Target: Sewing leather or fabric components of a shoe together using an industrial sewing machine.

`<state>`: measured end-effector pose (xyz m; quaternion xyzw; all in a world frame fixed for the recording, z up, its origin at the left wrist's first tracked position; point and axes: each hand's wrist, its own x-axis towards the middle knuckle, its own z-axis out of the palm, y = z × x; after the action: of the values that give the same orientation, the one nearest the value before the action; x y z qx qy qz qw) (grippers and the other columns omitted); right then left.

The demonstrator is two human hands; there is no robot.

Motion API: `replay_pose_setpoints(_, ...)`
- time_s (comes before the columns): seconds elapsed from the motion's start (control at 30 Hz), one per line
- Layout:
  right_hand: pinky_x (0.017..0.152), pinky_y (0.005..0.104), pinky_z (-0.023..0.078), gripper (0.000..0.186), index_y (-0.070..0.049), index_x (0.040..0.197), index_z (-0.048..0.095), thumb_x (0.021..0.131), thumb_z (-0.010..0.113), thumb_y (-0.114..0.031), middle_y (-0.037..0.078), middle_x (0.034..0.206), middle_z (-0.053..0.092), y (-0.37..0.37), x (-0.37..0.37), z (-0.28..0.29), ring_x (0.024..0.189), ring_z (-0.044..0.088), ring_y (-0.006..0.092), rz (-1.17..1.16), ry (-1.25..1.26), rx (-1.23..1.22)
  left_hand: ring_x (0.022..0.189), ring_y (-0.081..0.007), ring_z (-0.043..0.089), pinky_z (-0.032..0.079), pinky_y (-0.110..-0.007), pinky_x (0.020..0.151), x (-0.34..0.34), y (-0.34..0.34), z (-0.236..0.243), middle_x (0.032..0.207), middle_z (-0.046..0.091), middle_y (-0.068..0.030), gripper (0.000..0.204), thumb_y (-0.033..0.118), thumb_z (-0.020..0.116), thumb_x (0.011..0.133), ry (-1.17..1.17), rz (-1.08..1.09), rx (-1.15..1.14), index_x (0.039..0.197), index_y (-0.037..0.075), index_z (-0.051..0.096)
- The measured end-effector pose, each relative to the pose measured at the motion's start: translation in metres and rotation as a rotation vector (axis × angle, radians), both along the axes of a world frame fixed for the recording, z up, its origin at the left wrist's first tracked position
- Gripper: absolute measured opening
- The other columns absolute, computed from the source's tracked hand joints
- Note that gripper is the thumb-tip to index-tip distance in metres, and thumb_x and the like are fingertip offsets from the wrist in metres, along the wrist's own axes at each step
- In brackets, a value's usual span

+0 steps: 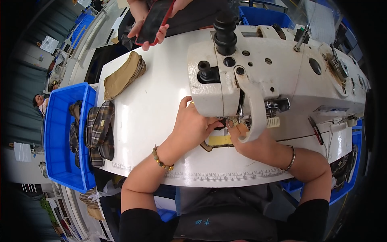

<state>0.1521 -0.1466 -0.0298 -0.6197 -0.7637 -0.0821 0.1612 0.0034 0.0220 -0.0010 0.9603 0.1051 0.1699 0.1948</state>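
Note:
My left hand (pixel 193 123) is at the needle of the white sewing machine (pixel 298 72), thumb and forefinger closed on a small dark piece (pixel 219 125). My right hand (pixel 256 145) is just right of the needle, fingertips curled onto the tan and yellow work piece (pixel 217 140) beside the presser foot, partly hidden by the machine's curved guard. A pair of red-handled snips (pixel 315 130) lies right of my right hand. Stacked khaki pieces (pixel 123 76) lie at the table's back left, and plaid padded pieces (pixel 98 129) at its left edge.
Another person's hands (pixel 137 28) hold a red-cased phone (pixel 153 22) beyond the white table (pixel 145 109). A blue bin (pixel 56 137) of dark pieces stands at the left, more blue bins (pixel 346 181) at the lower right. A person (pixel 39 103) is in the left background.

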Motion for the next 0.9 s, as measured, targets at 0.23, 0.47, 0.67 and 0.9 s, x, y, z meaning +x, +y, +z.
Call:
replay_pose_setpoints(0.23,0.041,0.0394,0.045,0.009,-0.004,0.084,0.061,0.076,0.064,-0.008,0.007,0.051,0.052,0.001,-0.003,0.001,0.044,0.057,0.0256,-0.077,0.020,0.129,0.089,-0.0245,0.063,0.039,-0.051,0.099,-0.001,-0.001,0.003,0.085,0.070,-0.0012,0.015,0.025,0.080,0.073,-0.005,-0.011,0.007,0.085,0.016,0.078)
replay_pose_setpoints(0.47,0.041,0.0393,0.045,0.011,-0.004,0.083,0.061,0.073,0.063,-0.008,0.007,0.051,0.052,0.002,-0.001,-0.007,0.044,0.058,0.0251,-0.032,0.134,0.080,0.096,-0.0247,0.062,0.040,-0.048,0.098,0.003,-0.003,0.005,0.090,0.071,-0.0011,0.016,0.023,0.081,0.072,-0.033,0.000,0.008,0.085,0.016,0.078)
replay_pose_setpoints(0.67,0.041,0.0398,0.041,0.013,-0.004,0.092,0.064,0.080,0.062,-0.009,0.007,0.052,0.053,0.004,0.003,-0.008,0.043,0.056,0.0258,-0.013,0.080,0.086,0.098,-0.0249,0.062,0.040,-0.048,0.097,0.005,-0.002,0.004,0.091,0.071,-0.0012,0.022,0.024,0.083,0.070,-0.013,0.065,0.012,0.090,0.017,0.077)
replay_pose_setpoints(0.9,0.040,0.0412,0.038,0.014,-0.006,0.094,0.068,0.081,0.063,-0.009,0.007,0.052,0.052,0.004,0.008,-0.032,0.042,0.054,0.0269,0.003,-0.013,0.147,0.092,-0.0236,0.064,0.041,-0.048,0.095,0.010,0.001,0.002,0.089,0.071,-0.0011,0.030,0.019,0.083,0.071,-0.057,0.112,0.001,0.099,0.017,0.074)
